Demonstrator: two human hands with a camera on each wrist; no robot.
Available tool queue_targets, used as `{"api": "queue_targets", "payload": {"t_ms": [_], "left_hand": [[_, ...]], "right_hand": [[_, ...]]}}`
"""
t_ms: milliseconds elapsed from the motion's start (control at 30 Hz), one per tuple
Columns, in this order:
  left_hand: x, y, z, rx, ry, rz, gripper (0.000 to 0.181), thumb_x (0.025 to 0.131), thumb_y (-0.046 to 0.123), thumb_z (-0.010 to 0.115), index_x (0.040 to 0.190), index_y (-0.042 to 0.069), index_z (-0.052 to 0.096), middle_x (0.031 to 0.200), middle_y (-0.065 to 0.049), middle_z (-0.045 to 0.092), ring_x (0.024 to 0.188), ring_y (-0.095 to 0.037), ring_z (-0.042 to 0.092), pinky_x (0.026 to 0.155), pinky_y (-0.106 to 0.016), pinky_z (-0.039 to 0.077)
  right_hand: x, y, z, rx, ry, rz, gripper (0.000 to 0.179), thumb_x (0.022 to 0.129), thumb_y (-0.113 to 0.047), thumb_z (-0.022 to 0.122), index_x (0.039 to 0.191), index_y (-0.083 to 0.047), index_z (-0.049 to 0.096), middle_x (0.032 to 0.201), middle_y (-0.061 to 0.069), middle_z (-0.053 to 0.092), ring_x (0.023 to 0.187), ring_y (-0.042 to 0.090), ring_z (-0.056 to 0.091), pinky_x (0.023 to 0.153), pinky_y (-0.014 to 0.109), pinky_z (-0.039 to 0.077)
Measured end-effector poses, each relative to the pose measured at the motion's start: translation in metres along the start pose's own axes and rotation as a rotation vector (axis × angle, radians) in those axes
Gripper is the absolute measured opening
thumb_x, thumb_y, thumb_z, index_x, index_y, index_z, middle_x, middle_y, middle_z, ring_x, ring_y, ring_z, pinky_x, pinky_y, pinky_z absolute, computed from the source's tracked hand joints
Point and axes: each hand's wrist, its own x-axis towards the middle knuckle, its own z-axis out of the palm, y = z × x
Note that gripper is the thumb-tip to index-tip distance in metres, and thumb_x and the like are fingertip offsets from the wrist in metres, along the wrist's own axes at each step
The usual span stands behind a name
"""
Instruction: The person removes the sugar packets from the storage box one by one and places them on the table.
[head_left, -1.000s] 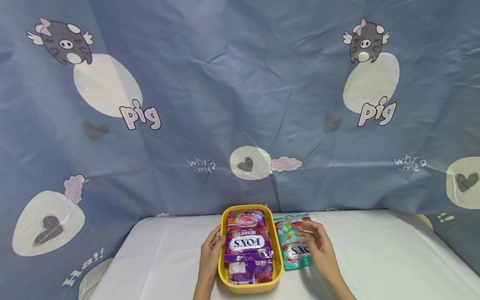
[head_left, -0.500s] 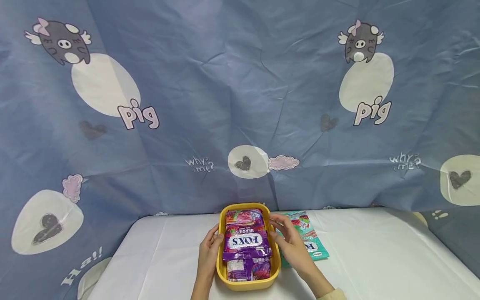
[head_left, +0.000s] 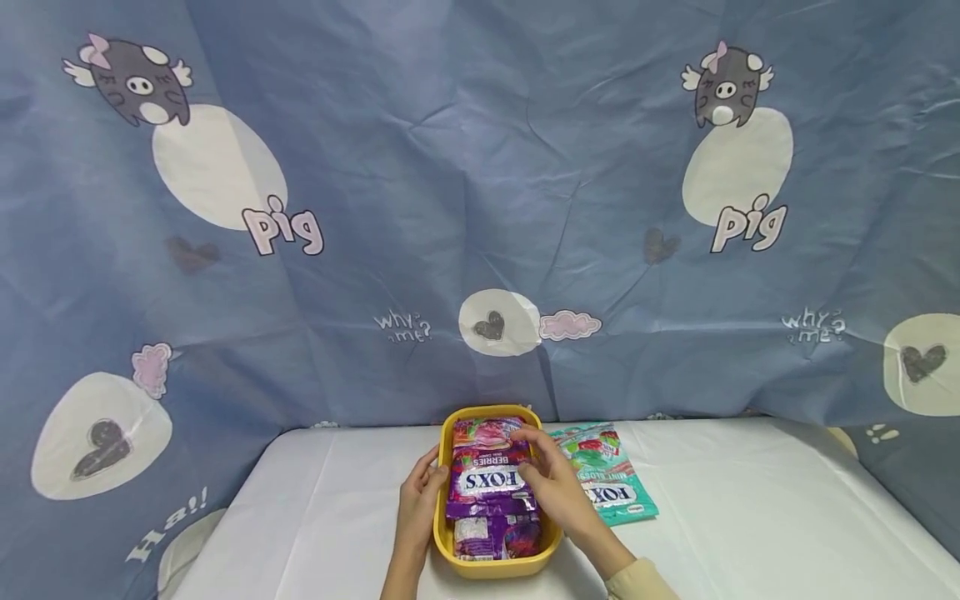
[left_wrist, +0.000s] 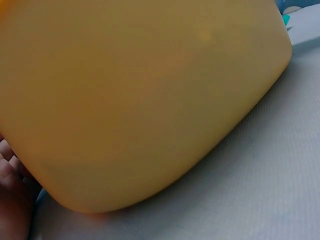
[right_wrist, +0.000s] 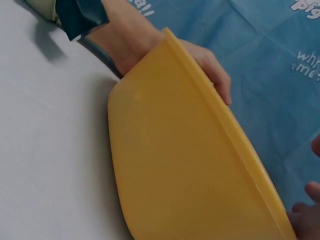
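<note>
A yellow plastic tub (head_left: 498, 570) stands on the white-covered table. Inside lie purple Fox's Berries candy bags (head_left: 489, 481), one overlapping another. My left hand (head_left: 418, 508) grips the tub's left side, its thumb at the rim; the right wrist view shows this hand (right_wrist: 202, 57) beyond the tub wall. Over the tub's right rim reaches my right hand (head_left: 562, 492), its fingers spread loosely above the upper purple bag; whether they touch it I cannot tell. A teal Fox's candy bag (head_left: 609, 479) lies flat just right of the tub, partly behind the right hand.
The white table cover (head_left: 750, 508) extends to both sides of the tub. Close behind it hangs a blue curtain (head_left: 480, 225) with pig prints. In the left wrist view the tub wall (left_wrist: 140, 100) fills most of the picture.
My right hand has come left from over the teal bag, past the tub's right rim, to above the purple bag. The teal bag has shifted and turned slightly. My left hand stays on the tub.
</note>
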Motion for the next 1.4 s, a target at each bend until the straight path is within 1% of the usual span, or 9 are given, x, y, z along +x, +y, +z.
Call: {"api": "queue_targets", "payload": {"t_ms": [100, 200, 367, 600, 900, 1000, 1133, 1300, 1400], "left_hand": [[-0.002, -0.002, -0.001, 0.007, 0.007, 0.001, 0.046, 0.093, 0.025, 0.055, 0.137, 0.012, 0.05, 0.078, 0.004, 0.046, 0.069, -0.007, 0.043, 0.064, -0.019, 0.041], [-0.002, -0.004, -0.003, 0.004, 0.012, 0.003, 0.045, 0.093, 0.023, 0.055, 0.136, 0.011, 0.051, 0.078, 0.004, 0.045, 0.069, -0.007, 0.043, 0.063, -0.018, 0.041], [-0.001, -0.003, -0.005, 0.014, 0.021, 0.017, 0.044, 0.093, 0.024, 0.055, 0.135, 0.013, 0.052, 0.077, 0.003, 0.045, 0.067, -0.007, 0.042, 0.061, -0.018, 0.04], [0.0, 0.0, -0.001, -0.016, -0.013, 0.04, 0.045, 0.094, 0.025, 0.056, 0.136, 0.013, 0.051, 0.078, 0.003, 0.044, 0.067, -0.006, 0.042, 0.061, -0.018, 0.04], [-0.003, -0.002, 0.0, -0.004, 0.0, 0.054, 0.045, 0.094, 0.026, 0.054, 0.136, 0.011, 0.051, 0.078, 0.002, 0.049, 0.068, -0.007, 0.046, 0.062, -0.019, 0.044], [-0.003, -0.002, -0.001, -0.024, 0.004, 0.029, 0.045, 0.094, 0.025, 0.055, 0.137, 0.013, 0.051, 0.079, 0.002, 0.051, 0.07, -0.007, 0.049, 0.065, -0.019, 0.047], [-0.003, -0.003, -0.002, -0.063, -0.003, -0.007, 0.045, 0.094, 0.024, 0.055, 0.138, 0.013, 0.049, 0.083, 0.001, 0.053, 0.075, -0.008, 0.053, 0.069, -0.02, 0.049], [-0.003, -0.002, 0.001, -0.054, -0.005, 0.015, 0.045, 0.094, 0.023, 0.055, 0.138, 0.012, 0.049, 0.08, 0.002, 0.05, 0.071, -0.007, 0.05, 0.066, -0.019, 0.047], [-0.002, -0.001, 0.001, -0.046, -0.002, 0.016, 0.045, 0.094, 0.024, 0.055, 0.137, 0.013, 0.05, 0.079, 0.003, 0.047, 0.07, -0.007, 0.046, 0.064, -0.019, 0.044]], "right_hand": [[0.003, 0.002, 0.005, -0.027, 0.017, 0.019, 0.04, 0.09, 0.002, 0.048, 0.126, -0.013, 0.052, 0.148, 0.013, 0.035, 0.142, 0.032, 0.025, 0.113, 0.052, 0.024], [0.008, 0.001, 0.01, -0.079, 0.026, 0.054, 0.038, 0.09, -0.002, 0.05, 0.126, -0.015, 0.053, 0.144, 0.014, 0.04, 0.138, 0.036, 0.032, 0.11, 0.056, 0.026], [0.017, -0.003, 0.014, -0.146, -0.018, 0.159, 0.038, 0.09, -0.01, 0.053, 0.127, -0.017, 0.052, 0.141, 0.017, 0.042, 0.132, 0.04, 0.036, 0.105, 0.06, 0.028], [0.022, -0.005, 0.014, -0.198, -0.033, 0.28, 0.034, 0.09, -0.017, 0.055, 0.124, -0.018, 0.052, 0.139, 0.017, 0.044, 0.129, 0.04, 0.039, 0.102, 0.061, 0.031], [0.029, -0.004, 0.014, -0.186, -0.06, 0.267, 0.031, 0.089, -0.015, 0.056, 0.119, -0.012, 0.056, 0.13, 0.017, 0.05, 0.118, 0.035, 0.048, 0.098, 0.056, 0.036], [0.029, -0.003, 0.013, -0.166, -0.081, 0.259, 0.028, 0.089, -0.015, 0.056, 0.117, -0.013, 0.058, 0.129, 0.015, 0.052, 0.121, 0.035, 0.047, 0.101, 0.056, 0.035], [0.027, 0.0, 0.012, -0.136, -0.109, 0.224, 0.025, 0.09, -0.012, 0.055, 0.115, -0.012, 0.06, 0.132, 0.013, 0.052, 0.129, 0.037, 0.04, 0.106, 0.061, 0.027], [0.025, 0.001, 0.006, -0.098, -0.154, 0.191, 0.025, 0.092, -0.011, 0.052, 0.116, -0.01, 0.059, 0.133, 0.013, 0.05, 0.134, 0.037, 0.035, 0.11, 0.06, 0.022], [0.025, 0.002, 0.004, -0.07, -0.163, 0.175, 0.026, 0.093, -0.011, 0.051, 0.118, -0.01, 0.059, 0.132, 0.011, 0.051, 0.13, 0.034, 0.039, 0.109, 0.057, 0.026]]}}
